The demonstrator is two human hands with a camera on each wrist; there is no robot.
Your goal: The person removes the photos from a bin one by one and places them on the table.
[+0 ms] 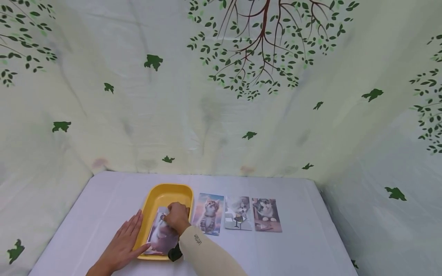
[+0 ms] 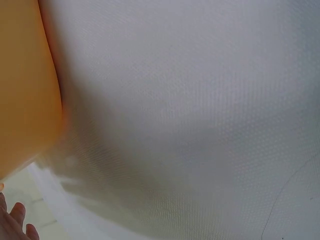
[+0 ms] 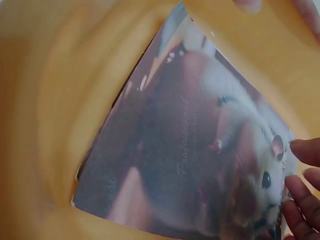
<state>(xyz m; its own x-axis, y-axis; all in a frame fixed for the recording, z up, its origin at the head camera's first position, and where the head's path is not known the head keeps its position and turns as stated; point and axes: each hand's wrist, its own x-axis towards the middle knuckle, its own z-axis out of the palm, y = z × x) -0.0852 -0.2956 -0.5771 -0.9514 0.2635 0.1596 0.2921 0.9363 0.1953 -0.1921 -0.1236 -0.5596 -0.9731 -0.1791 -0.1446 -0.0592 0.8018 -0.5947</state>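
A yellow tray (image 1: 169, 189) on the table holds a small stack of picture cards, the top one a cat picture card (image 1: 160, 239). My right hand (image 1: 177, 217) reaches into the tray and pinches the card's far edge. In the right wrist view, the thumb and fingers (image 3: 300, 200) are at the edge of the cat card (image 3: 200, 140), beside the animal's face. Another card edge shows just beneath it. My left hand (image 1: 122, 241) rests along the tray's left rim with straight fingers, its thumb reaching over the near end of the card. The left wrist view catches only fingertips (image 2: 17, 215) beside the tray's wall (image 2: 25, 90).
Three more cards lie in a row right of the tray: a kitten card (image 1: 208, 214), a pale grey animal card (image 1: 238, 212) and a grey-and-white cat card (image 1: 266, 214). A white cloth (image 1: 310, 253) covers the table. Leaf-printed curtains (image 1: 193, 126) surround it.
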